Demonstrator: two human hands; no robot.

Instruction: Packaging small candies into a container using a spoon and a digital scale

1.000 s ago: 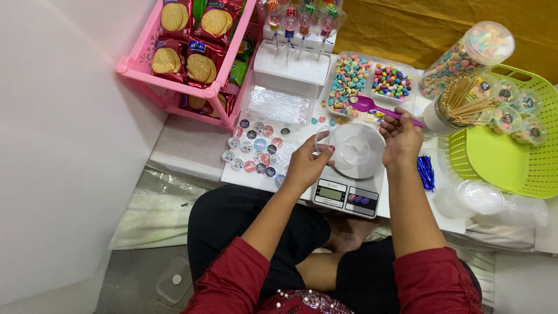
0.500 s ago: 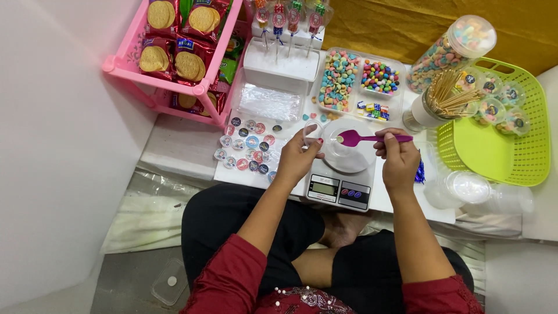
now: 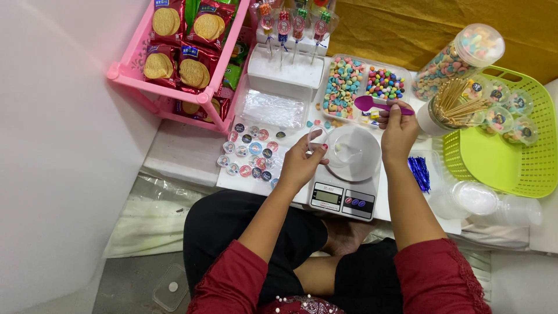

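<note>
My right hand [image 3: 399, 129] grips a purple plastic spoon [image 3: 372, 104] by its handle, its bowl held over the clear tray of pastel candies [image 3: 344, 85]. My left hand [image 3: 301, 161] pinches a small clear round lid [image 3: 315, 138] just left of the white kitchen scale [image 3: 344, 195]. On the scale's round pan [image 3: 356, 154] stands a small clear cup [image 3: 347, 152]. Round stickers [image 3: 250, 151] lie left of my left hand.
A pink rack of biscuit packs [image 3: 180, 58] stands at the back left. Lollipops in a white stand [image 3: 289, 29], a tilted candy jar [image 3: 458, 58], wooden skewers [image 3: 456, 102], a green basket of filled cups [image 3: 500, 139], empty clear cups [image 3: 479, 200] and blue twist ties [image 3: 419, 172] surround the scale.
My right hand carried the purple spoon from above the cup on the scale back to the candy tray. My left hand stays with the lid.
</note>
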